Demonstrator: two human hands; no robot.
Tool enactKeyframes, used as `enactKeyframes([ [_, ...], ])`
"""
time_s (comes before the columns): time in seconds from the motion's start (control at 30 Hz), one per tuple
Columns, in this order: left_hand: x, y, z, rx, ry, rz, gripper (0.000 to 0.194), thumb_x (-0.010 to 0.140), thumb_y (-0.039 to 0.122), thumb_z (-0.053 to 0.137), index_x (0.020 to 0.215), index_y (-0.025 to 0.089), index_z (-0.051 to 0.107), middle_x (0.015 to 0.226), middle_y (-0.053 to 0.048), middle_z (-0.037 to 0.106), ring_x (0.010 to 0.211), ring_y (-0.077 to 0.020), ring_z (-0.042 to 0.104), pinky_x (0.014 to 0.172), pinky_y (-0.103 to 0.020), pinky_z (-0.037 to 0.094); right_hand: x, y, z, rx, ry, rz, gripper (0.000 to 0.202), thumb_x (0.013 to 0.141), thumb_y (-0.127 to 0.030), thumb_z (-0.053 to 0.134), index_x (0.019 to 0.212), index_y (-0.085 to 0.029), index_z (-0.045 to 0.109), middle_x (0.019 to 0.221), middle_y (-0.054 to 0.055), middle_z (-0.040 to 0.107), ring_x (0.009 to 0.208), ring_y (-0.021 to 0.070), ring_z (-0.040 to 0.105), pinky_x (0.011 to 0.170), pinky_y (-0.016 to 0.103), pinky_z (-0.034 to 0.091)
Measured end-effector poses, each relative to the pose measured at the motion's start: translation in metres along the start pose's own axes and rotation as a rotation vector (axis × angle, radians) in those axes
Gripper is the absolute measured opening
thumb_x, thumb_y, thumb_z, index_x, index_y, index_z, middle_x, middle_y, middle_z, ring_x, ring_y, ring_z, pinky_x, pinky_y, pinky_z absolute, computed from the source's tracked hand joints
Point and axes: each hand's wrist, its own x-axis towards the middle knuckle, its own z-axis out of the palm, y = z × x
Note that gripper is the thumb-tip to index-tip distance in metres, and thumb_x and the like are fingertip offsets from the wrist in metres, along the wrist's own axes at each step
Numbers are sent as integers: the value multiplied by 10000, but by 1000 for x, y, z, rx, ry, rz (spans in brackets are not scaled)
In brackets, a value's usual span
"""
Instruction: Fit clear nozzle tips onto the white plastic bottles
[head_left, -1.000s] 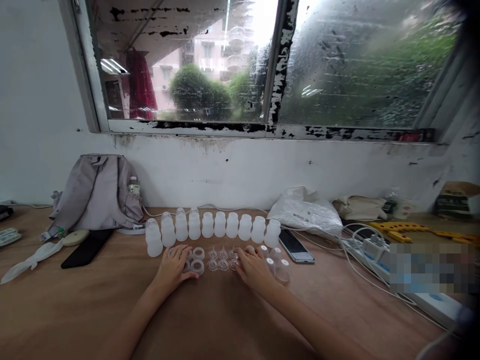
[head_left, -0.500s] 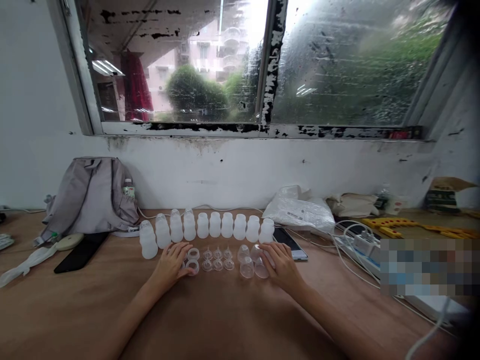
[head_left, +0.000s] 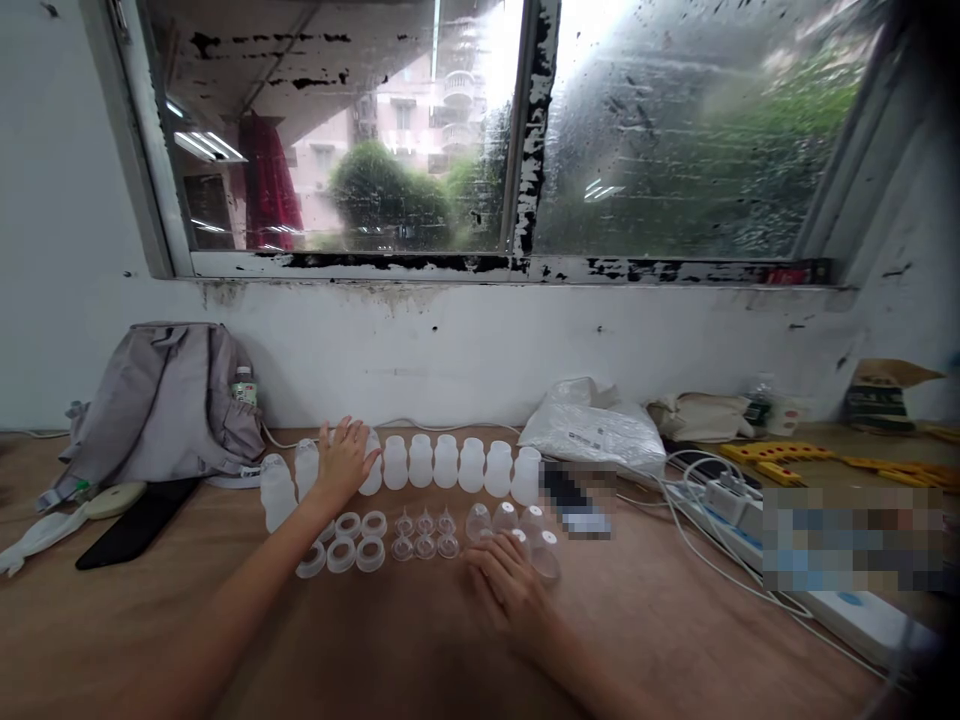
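My left hand (head_left: 345, 465) reaches over the left part of a curved row of frosted baby bottles (head_left: 396, 463). Its fingers are spread at the tops of the third and fourth bottles, partly covering them; contact is unclear. The leftmost bottles wear clear domed covers. My right hand (head_left: 510, 585) rests low at the front of a group of clear bottle caps (head_left: 546, 555), fingers loosely bent and apart, hiding some caps. Two rows of translucent collar rings (head_left: 341, 555) lie in front of the bottles. Clear bottle nipples (head_left: 425, 546) stand between rings and caps.
A grey backpack (head_left: 176, 400) and a black phone (head_left: 135, 525) lie to the left. Behind the row's right end is a plastic bag (head_left: 592, 425). A power strip (head_left: 847, 610) with white cables and yellow plastic parts (head_left: 780, 455) occupy the right side.
My left hand has left the rings and moved up to the bottles. My right hand has shifted left and toward me, along the caps' front. The view has moved slightly.
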Motion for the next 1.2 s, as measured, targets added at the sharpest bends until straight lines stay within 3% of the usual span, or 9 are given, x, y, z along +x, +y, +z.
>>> enactKeyframes([
  [0.13,-5,10,0,-96,-26,63,231,840,271,416,972,123,536,876,-111,624,883,-246,554,876,-425,353,-10,-14,4,135,-48,-20,242,793,-57,373,951,-177,511,819,54,590,786,172,530,760,352,419],
  [0.33,-19,19,-38,-373,230,137,254,840,237,430,1074,137,445,1025,-100,563,1003,-217,501,920,-400,371,-13,-18,4,241,-23,112,219,831,-99,371,982,-195,498,809,42,578,759,157,536,702,296,446],
  [0.5,-66,53,-70,-550,52,321,339,858,180,381,1196,164,384,1103,-103,523,1035,-180,504,858,-297,456,-16,-20,1,387,-71,397,217,875,-230,363,1076,-222,444,770,9,564,671,123,547,621,220,454],
  [0.57,-87,68,-72,-562,-84,402,344,870,178,365,1212,205,395,1125,-83,524,1033,-166,515,846,-270,471,-16,-24,-2,400,-98,450,236,880,-266,352,1101,-238,429,791,8,571,686,123,551,636,221,456],
  [0.73,-115,91,-60,-596,-45,422,397,888,357,332,1227,153,365,1181,-143,490,956,-148,576,744,-198,517,-9,-31,-9,474,-257,322,348,828,-349,428,1154,-231,393,857,26,588,700,134,541,640,237,443],
  [0.83,-118,93,-56,-607,7,408,515,837,491,355,1200,126,354,1191,-174,478,927,-144,596,666,-163,524,-6,-33,-7,463,-312,363,313,817,-383,436,1071,-201,467,811,23,587,638,120,513,593,226,417],
  [0.97,-114,89,-61,-472,51,429,639,744,611,412,1176,141,398,1103,-141,572,946,-208,593,742,-264,513,-7,-32,-4,446,-269,465,266,831,-393,419,975,-191,515,729,8,567,618,116,496,562,212,397],
  [1.07,-112,87,-65,-423,-1,418,580,759,571,445,1139,133,448,978,-111,637,832,-205,623,683,-272,509,-6,-33,-7,418,-232,489,251,843,-389,391,950,-196,510,696,-1,553,595,116,495,550,213,393],
  [1.2,-117,93,-63,-454,-46,448,455,800,502,427,1058,135,506,848,-77,654,652,-164,619,569,-250,486,-4,-39,-11,323,-277,397,206,811,-372,434,912,-201,488,720,-1,591,612,128,541,576,224,398],
])
